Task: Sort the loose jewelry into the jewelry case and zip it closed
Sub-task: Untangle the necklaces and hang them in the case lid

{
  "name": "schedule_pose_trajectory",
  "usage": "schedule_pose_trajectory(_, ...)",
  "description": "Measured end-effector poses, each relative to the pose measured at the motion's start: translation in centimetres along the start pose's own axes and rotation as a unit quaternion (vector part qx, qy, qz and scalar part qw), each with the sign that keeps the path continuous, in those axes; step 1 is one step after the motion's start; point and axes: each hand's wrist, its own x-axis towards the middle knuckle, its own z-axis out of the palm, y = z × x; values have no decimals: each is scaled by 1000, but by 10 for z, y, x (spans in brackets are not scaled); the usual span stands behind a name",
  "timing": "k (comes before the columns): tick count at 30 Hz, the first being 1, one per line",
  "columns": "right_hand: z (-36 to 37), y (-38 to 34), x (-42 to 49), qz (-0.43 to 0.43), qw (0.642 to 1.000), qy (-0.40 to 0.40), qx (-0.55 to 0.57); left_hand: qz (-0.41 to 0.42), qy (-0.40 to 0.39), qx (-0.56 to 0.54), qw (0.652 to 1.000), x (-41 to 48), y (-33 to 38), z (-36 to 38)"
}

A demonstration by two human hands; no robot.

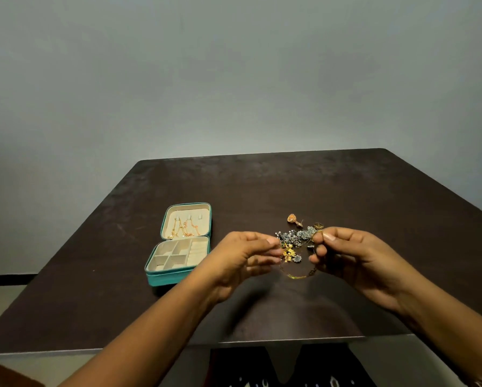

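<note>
A teal jewelry case (161, 278) lies open on the dark table (346, 185), left of centre. Gold chains (182, 229) hang inside its lid, and its cream base is split into several compartments. A heap of loose jewelry (297, 236) sits at mid-table: silver flower pieces, a gold flower piece (288, 253) and an orange-topped ring (293, 219) behind. My left hand (242, 258) and my right hand (354, 255) hover over the heap, and each pinches an end of a thin gold chain (298, 275) that sags between them.
The table's near edge runs below my forearms. A plain grey wall stands behind the table. A dark patterned fabric (284, 370) shows under the table edge at the bottom.
</note>
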Motion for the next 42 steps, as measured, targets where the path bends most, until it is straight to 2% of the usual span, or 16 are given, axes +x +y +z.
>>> schedule_pose_trajectory(4,1,0,0,-21,996,11,-91,124,91,100,983,4,22,-31)
schedule_pose_trajectory(7,-2,4,2,-22,993,25,-116,187,213,157,946,8,33,-69)
schedule_pose_trajectory(10,-1,5,3,-22,994,23,-108,170,353,201,898,18,26,-113)
schedule_pose_trajectory(13,-1,7,3,-18,994,12,-106,103,422,227,872,31,10,-145)
schedule_pose_trajectory(15,0,7,3,-17,993,7,-115,67,427,250,866,37,0,-156)
schedule_pose_trajectory(19,-2,8,3,-13,993,13,-120,36,392,270,879,47,-14,-161)
schedule_pose_trajectory(25,-2,8,3,-7,992,18,-123,-7,386,331,861,57,-20,-161)
schedule_pose_trajectory(28,-2,7,2,-12,993,14,-121,9,383,338,860,54,-20,-151)
schedule_pose_trajectory(35,-3,1,1,-59,984,3,-168,97,354,192,910,54,-20,-124)
schedule_pose_trajectory(42,2,-25,13,-97,964,-45,-245,131,294,46,946,57,-27,-92)
